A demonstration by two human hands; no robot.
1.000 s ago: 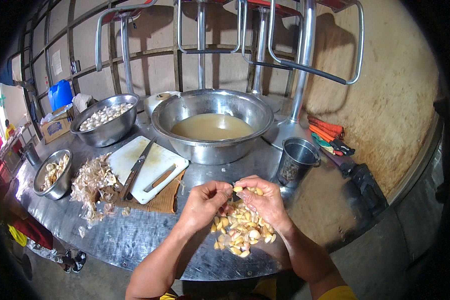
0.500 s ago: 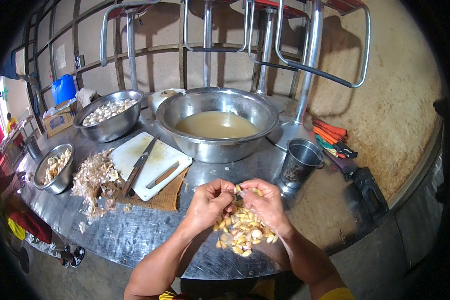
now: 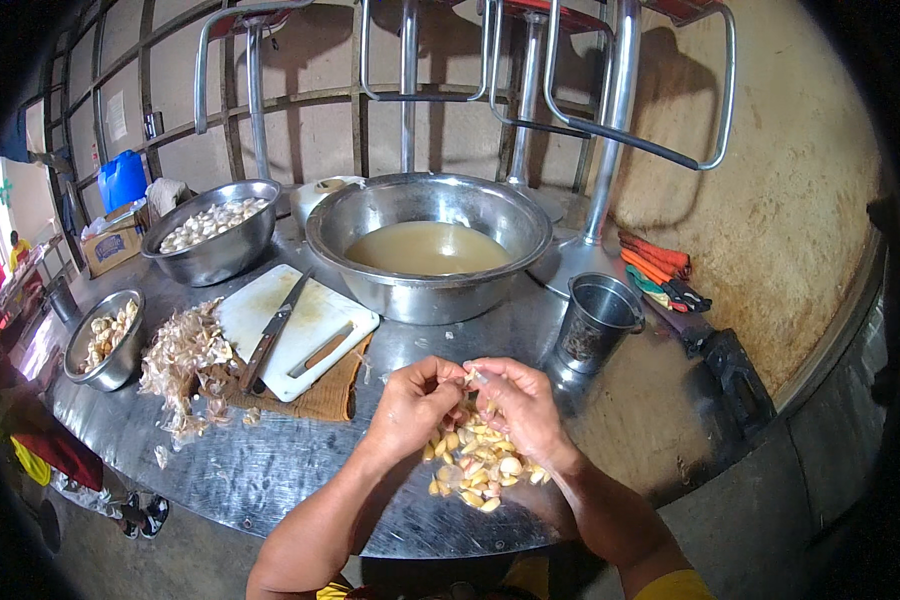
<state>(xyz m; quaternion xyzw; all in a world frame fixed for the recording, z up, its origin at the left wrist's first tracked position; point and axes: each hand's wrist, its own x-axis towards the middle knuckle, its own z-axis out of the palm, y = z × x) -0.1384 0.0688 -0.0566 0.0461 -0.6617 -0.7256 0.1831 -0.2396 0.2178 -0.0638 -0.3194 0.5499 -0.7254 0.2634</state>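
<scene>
My left hand point(image 3: 416, 404) and my right hand point(image 3: 521, 404) meet over the near part of the metal table, both with pinched fingers. Between their fingertips is a small pale garlic clove point(image 3: 470, 377), mostly covered by the fingers. Below them lies a loose pile of yellowish garlic cloves point(image 3: 482, 468). To the left, a heap of papery garlic skins point(image 3: 187, 352) sits beside a white cutting board point(image 3: 300, 325), which rests on a brown cloth point(image 3: 338, 395). A knife point(image 3: 270, 338) with a brown handle lies across the board.
A large steel basin point(image 3: 425, 297) of cloudy liquid stands beyond my hands. At left are a steel bowl point(image 3: 215, 258) of white cloves and a smaller bowl point(image 3: 118, 370) of garlic. A metal pot point(image 3: 595, 325) and gloves point(image 3: 660, 265) are at right; upturned stools point(image 3: 620, 120) stand behind.
The view has shifted slightly. Both hands stay over the pile, and the fingers of my right hand have moved a little at the clove.
</scene>
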